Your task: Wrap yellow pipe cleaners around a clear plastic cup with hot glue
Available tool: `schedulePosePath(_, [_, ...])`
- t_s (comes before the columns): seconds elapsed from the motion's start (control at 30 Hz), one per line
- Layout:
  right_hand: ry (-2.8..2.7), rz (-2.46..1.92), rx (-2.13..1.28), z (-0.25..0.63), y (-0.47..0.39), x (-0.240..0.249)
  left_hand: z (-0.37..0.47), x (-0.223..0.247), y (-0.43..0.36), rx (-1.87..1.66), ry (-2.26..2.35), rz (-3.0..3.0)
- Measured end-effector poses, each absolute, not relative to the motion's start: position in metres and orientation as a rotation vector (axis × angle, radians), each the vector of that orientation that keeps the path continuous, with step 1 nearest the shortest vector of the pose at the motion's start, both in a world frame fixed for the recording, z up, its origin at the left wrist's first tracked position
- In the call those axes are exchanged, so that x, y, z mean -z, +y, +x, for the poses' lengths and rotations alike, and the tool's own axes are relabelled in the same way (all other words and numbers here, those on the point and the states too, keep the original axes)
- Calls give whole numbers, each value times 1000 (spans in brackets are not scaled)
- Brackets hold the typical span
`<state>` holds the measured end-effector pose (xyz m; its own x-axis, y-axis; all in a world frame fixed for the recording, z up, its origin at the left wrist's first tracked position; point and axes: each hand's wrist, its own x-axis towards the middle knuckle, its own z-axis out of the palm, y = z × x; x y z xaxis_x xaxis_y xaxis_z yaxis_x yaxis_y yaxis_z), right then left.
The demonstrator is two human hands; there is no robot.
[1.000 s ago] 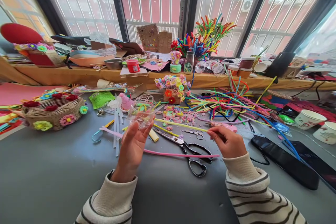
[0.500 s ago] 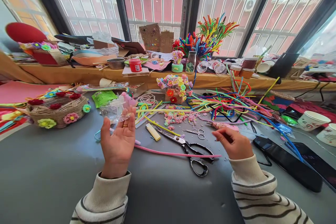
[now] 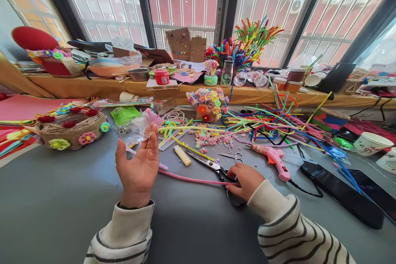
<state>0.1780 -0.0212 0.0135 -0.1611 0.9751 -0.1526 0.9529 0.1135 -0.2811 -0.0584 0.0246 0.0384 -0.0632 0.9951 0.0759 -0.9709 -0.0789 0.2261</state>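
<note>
My left hand [image 3: 139, 167] is raised, palm towards me, with thumb apart and fingers stretched. Behind its fingertips lies a clear plastic bag [image 3: 131, 130]. My right hand [image 3: 247, 181] curls over the black handles of the large scissors [image 3: 213, 165], covering much of them. A pink pipe cleaner [image 3: 192, 180] runs across the scissors, and its right end goes under my right hand. A pale yellow lighter [image 3: 182, 155] and small silver scissors [image 3: 233, 156] lie close to the large blades. A pink glue gun [image 3: 275, 159] rests right of my right hand.
A woven basket with crocheted flowers [image 3: 72, 130] stands at left. Many coloured pipe cleaners [image 3: 262, 121] spread behind my right hand. Two dark phones [image 3: 340, 194] and paper cups [image 3: 373, 143] are at right. A cluttered ledge [image 3: 130, 86] runs along the windows.
My right hand has moved left and down from near the glue gun onto the large scissors' handles. The glue gun now shows fully. My left hand stays nearly where it was.
</note>
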Motion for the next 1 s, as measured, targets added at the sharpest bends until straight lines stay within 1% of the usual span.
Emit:
schedulePosePath(0.27, [-2354, -1978, -559, 186, -22, -14, -58, -40, 23, -1639, 153, 208])
schedulePosePath(0.43, [-2343, -2017, -492, 181, -23, -14, -58, -39, 24, -1643, 158, 212])
schedulePosePath(0.57, [-2348, -1918, -451, 178, -13, -9, -60, -36, 25, -1622, 105, 206])
schedulePosePath(0.83, [-2196, -1802, -132, 165, 27, 15, -60, -36, 24, -1619, 100, 211])
schedulePosePath(1.0, [-2074, -1708, 33, 169, 31, 25, -59, -35, 25, -1612, 129, 227])
